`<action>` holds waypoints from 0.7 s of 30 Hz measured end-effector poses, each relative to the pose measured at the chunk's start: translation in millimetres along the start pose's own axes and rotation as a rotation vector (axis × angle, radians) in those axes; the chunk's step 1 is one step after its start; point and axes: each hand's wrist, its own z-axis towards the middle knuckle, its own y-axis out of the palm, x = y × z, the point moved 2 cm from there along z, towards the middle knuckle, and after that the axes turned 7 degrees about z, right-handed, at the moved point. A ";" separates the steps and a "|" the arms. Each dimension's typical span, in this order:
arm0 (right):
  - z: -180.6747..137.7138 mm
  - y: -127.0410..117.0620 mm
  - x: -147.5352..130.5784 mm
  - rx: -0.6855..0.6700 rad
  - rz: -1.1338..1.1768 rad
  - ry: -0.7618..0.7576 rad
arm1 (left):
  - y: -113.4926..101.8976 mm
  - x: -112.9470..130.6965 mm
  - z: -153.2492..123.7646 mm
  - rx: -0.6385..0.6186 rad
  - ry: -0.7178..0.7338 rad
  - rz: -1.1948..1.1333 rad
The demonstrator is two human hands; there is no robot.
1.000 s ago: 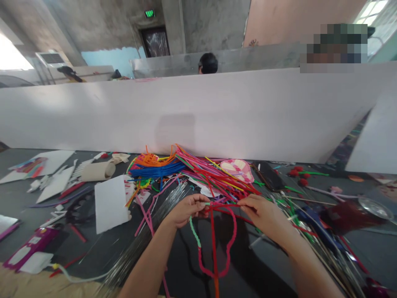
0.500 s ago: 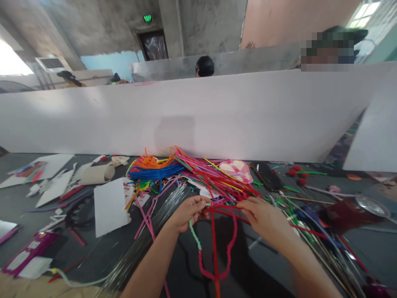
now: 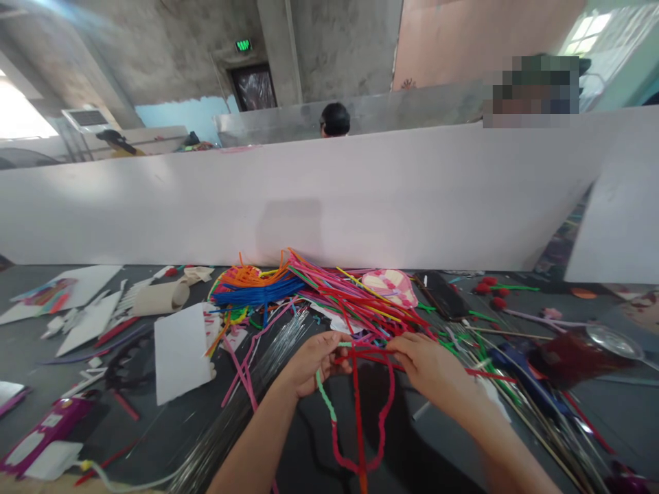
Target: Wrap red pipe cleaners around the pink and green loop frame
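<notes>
My left hand (image 3: 312, 360) is closed in a pinch on the top of a red pipe-cleaner loop (image 3: 382, 425), with a pale green pipe cleaner (image 3: 326, 396) trailing down from its fingers. My right hand (image 3: 430, 367) pinches the same red loop from the right side. The loop hangs toward me over the dark table (image 3: 169, 418). Just beyond both hands lies a heap of coloured pipe cleaners (image 3: 329, 291), with a blue bundle (image 3: 257, 293) at its left.
A white card (image 3: 178, 352) and a bundle of silver wires (image 3: 268, 357) lie left of my hands. A paper roll (image 3: 160, 298), a pink-striped disc (image 3: 391, 286), a black phone (image 3: 443, 296) and a red-tinted jar (image 3: 581, 357) surround the heap. A white partition (image 3: 329, 199) bounds the table; other people sit behind it.
Both hands have shifted slightly lower in view and a bit closer together on the red loop; their grip is the same. The camera has tilted a little.
</notes>
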 end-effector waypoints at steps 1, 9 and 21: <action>1.0 0.7 -1.5 0.012 -0.010 -0.004 | -0.2 0.0 0.1 0.004 -0.005 -0.001; 3.4 21.5 -35.8 0.209 0.031 -0.210 | 2.2 -0.3 0.4 -0.030 0.003 -0.017; 7.8 35.1 -35.2 0.336 0.067 -0.237 | 16.4 5.5 -7.7 -0.079 0.113 -0.038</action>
